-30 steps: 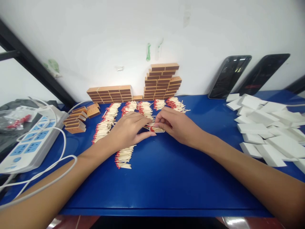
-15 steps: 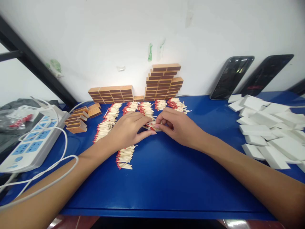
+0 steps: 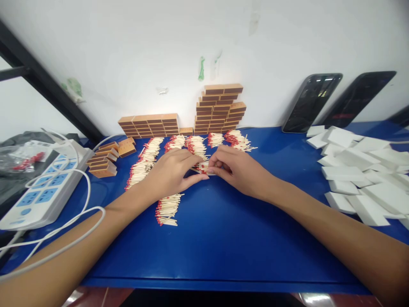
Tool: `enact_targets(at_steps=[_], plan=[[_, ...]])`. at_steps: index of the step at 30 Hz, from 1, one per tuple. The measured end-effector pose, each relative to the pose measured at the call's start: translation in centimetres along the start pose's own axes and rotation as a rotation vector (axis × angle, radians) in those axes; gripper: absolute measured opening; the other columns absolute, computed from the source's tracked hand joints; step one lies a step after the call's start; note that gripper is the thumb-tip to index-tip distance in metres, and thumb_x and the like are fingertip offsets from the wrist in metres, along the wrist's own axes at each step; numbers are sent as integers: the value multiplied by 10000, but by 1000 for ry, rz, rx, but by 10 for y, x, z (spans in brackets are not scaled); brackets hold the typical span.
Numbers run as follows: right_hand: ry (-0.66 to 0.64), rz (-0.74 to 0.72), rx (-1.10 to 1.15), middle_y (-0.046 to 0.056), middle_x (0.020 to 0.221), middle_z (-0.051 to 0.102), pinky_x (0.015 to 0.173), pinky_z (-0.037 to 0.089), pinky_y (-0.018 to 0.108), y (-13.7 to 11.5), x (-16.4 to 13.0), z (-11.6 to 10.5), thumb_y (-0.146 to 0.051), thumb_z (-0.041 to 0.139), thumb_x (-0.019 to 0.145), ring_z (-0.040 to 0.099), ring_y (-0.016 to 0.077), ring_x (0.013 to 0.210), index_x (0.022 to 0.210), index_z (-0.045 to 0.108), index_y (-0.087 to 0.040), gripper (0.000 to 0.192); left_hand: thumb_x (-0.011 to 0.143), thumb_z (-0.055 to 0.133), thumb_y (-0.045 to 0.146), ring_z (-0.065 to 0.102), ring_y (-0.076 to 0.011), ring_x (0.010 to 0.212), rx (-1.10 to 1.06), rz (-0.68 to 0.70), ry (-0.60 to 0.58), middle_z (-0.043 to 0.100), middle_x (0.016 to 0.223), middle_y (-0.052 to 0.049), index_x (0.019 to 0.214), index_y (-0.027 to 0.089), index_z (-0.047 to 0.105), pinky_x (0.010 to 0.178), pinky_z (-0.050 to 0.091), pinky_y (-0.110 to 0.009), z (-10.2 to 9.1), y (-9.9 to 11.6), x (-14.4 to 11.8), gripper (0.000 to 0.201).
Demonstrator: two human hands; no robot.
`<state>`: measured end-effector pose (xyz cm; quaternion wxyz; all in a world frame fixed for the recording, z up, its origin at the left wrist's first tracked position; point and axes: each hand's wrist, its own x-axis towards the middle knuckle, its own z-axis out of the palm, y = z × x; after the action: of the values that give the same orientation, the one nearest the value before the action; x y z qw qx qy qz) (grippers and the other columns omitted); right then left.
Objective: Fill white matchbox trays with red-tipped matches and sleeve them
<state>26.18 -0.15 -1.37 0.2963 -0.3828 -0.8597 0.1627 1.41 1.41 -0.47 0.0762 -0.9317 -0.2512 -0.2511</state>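
My left hand (image 3: 172, 172) is closed with thumb and fingers around the left end of a small white matchbox tray (image 3: 203, 172). Red-headed matches show inside the tray, though my fingers cover much of it. From the other side my right hand (image 3: 241, 170) pinches matches (image 3: 205, 165) over the tray, fingers curled. Loose matches lie in rows around my hands: a long row (image 3: 140, 170) left, another pile (image 3: 168, 209) just below my left wrist, and heaps (image 3: 195, 146) behind the hands.
Brown matchboxes are stacked against the wall in a low block (image 3: 148, 126) and a taller stack (image 3: 219, 111). More matchboxes (image 3: 104, 160) lie left, beside a power strip (image 3: 47, 187) with white cables. White trays (image 3: 361, 166) are heaped right. Two phones (image 3: 313, 102) lean on the wall.
Both hands stay at the tray in nearly the same pose. The fingers of my right hand have shifted very slightly over the matches.
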Motion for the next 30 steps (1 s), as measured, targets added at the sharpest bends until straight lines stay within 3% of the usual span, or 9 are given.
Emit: enact_targets(at_steps=[11,19,23,30], plan=[[45,-10,-3,40,967,634,727,453,301,-8,0,-2,-276,605,1039,594,167,816,972,647,-218,98,1037,641,506,717,-231,867,0,-60,-34,759,958,-77,1125,165,695,800,533,-361,-3,0,1,357],[-145,41,-43,44,984,651,727,430,302,-7,-3,2,-224,538,1050,587,171,808,1014,652,-205,121,1038,640,478,728,-254,891,-23,-104,-53,771,958,-79,1068,172,727,797,534,-378,3,0,0,320],[-160,53,-49,50,998,660,737,427,305,-9,-2,1,-229,522,1060,591,175,817,1038,657,-203,139,1035,654,463,733,-244,904,-76,-153,-73,778,983,-66,1068,189,735,816,539,-372,5,0,0,288],[-148,57,-28,20,899,641,696,391,293,-9,-2,1,-211,552,1038,546,155,745,986,656,-198,117,1017,683,457,735,-255,922,-77,-114,-56,779,1002,-74,1096,173,726,839,546,-381,4,-1,0,297]])
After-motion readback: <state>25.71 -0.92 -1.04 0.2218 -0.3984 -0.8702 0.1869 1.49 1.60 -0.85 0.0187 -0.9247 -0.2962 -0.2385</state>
